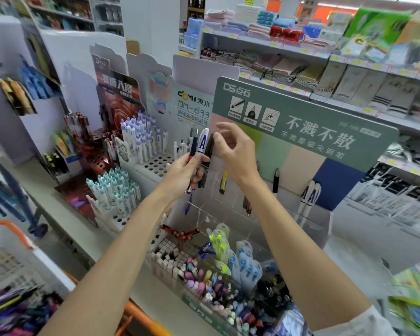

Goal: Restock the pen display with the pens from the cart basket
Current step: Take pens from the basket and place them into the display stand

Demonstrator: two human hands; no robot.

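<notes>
Holding a small bunch of pens [201, 144] upright in our left hand [182, 173], we pinched the top of one black pen [210, 148] from it with our right hand [238, 154], both hands just in front of the pen display [301, 132]. We judged the restock barely begun. The display's clear compartments held only a yellow pen [224, 181], a dark pen [275, 180] and two white pens [309, 195], spaced apart, with other slots looking bare. At near left, the cart basket [7, 241] carried a heap of loose pens [12, 309] waiting to go in.
</notes>
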